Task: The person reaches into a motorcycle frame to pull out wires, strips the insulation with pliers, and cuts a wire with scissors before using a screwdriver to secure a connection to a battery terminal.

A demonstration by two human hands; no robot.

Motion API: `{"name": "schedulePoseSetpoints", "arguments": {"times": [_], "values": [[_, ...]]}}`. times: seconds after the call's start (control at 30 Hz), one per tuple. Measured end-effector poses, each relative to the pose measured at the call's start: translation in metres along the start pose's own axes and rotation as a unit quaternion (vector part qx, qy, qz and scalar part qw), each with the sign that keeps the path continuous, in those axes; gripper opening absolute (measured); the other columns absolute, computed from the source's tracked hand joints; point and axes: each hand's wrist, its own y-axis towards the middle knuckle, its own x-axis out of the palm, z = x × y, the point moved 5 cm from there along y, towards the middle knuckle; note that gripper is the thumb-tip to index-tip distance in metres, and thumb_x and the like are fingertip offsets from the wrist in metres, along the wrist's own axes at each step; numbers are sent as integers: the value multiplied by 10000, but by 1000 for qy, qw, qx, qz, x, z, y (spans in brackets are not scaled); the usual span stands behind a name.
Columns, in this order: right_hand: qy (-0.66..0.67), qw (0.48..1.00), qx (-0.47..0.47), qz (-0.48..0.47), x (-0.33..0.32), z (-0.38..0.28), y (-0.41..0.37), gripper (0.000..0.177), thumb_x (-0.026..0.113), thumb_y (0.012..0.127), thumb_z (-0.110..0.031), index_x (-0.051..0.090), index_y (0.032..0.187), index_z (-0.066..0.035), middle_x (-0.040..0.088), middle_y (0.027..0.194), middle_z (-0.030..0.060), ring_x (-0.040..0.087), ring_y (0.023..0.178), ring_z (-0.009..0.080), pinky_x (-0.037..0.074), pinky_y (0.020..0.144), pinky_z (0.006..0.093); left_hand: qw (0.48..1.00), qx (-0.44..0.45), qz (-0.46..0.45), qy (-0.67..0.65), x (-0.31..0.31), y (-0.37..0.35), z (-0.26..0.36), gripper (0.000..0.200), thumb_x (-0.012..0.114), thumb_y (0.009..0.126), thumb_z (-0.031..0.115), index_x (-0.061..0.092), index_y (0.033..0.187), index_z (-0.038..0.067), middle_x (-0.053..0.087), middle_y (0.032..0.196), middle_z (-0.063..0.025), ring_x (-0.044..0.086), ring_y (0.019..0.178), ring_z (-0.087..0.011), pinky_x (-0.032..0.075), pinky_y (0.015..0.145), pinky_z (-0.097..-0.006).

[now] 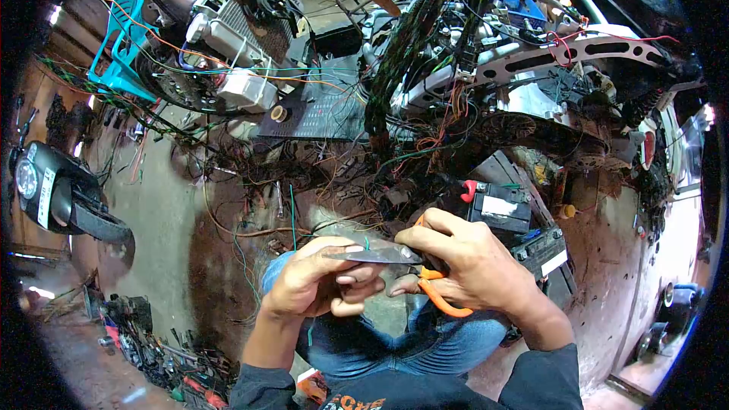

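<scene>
My right hand [478, 262] grips a pair of scissors [448, 302] with orange handles, its fingers wrapped round them. The dark blades point left and lie across the fingertips of my left hand [307, 277]. A thin green wire [293, 212] is pinched in my left hand. Part of it stands up behind the hand, and a short green bit shows at the blades. Fingers hide the rest of the wire's path. Both hands are closed, close together above my lap in blue jeans [425, 342].
A partly stripped motorcycle [524, 61] with hanging wire bundles [402, 68] stands ahead. Loose wires cover the floor in front of my knees. Black batteries [497, 209] sit right. A tape roll [279, 114] is on a dark panel, tools [182, 364] lie lower left, and another motorcycle [61, 190] stands left.
</scene>
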Motion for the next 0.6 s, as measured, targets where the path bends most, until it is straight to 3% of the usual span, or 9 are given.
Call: {"name": "schedulePoseSetpoints", "arguments": {"times": [0.1, 0.13, 0.23, 0.33, 0.43, 0.5, 0.57, 0.6], "values": [[14, 999, 13, 30, 0, 0, 2, 481, 862, 805, -271, 650, 1183, -63, 605, 946, 135, 659, 811, 325, 552, 684, 417, 990, 70, 99, 66, -7, 4, -3, 233, 541, 1020, 267, 492, 930, 57, 347, 721, 25, 357, 624, -91, 291, 495, -236], [28, 999, 20, 40, 0, -1, 2, 479, 871, 799, -269, 655, 1170, -56, 604, 922, 132, 654, 786, 310, 545, 671, 407, 979, 131, 95, 124, -2, 7, 0, 226, 507, 1015, 248, 509, 915, 45, 380, 700, 21, 379, 600, -87, 304, 496, -246], [50, 995, 31, 78, -2, -8, 6, 460, 915, 761, -257, 684, 1083, -23, 578, 824, 105, 594, 678, 260, 496, 610, 367, 936, 181, 199, 226, 11, 5, 3, 279, 596, 1023, 281, 637, 957, 13, 512, 715, 35, 432, 619, -39, 312, 513, -251], [84, 991, 55, 89, 2, -10, 7, 458, 929, 738, -255, 687, 1032, -1, 630, 837, 120, 606, 690, 240, 495, 621, 350, 908, 244, 159, 301, 11, 11, 5, 260, 630, 1033, 255, 648, 1016, -3, 492, 750, 73, 397, 688, -14, 327, 571, -218], [128, 978, 138, 86, 7, -6, 7, 430, 931, 738, -233, 678, 991, 6, 640, 798, 84, 589, 685, 163, 474, 613, 312, 916, 293, 121, 246, 23, 15, 10, 240, 621, 1052, 236, 617, 944, 22, 480, 758, 73, 381, 691, -14, 314, 568, -236], [188, 964, 153, 110, 13, -6, 6, 391, 919, 758, -222, 668, 959, 2, 612, 762, 33, 544, 691, 97, 445, 593, 270, 902, 311, 130, 270, 16, 20, 10, 247, 664, 1025, 287, 637, 995, 44, 497, 718, 101, 381, 622, 18, 263, 530, -200], [190, 966, 128, 120, 16, -5, 7, 349, 888, 809, -215, 660, 968, -4, 607, 780, 12, 541, 707, 76, 427, 593, 242, 913, 335, 106, 208, 22, 24, 11, 225, 657, 1033, 255, 615, 957, 47, 516, 708, 80, 387, 612, 13, 271, 515, -220], [207, 952, 124, 186, 15, -4, 6, 332, 853, 850, -230, 647, 983, -6, 589, 776, 6, 526, 687, 71, 415, 578, 240, 922, 330, 111, 172, 29, 22, 14, 230, 656, 1030, 226, 593, 887, 56, 513, 689, 73, 385, 596, 5, 273, 504, -230]]}}
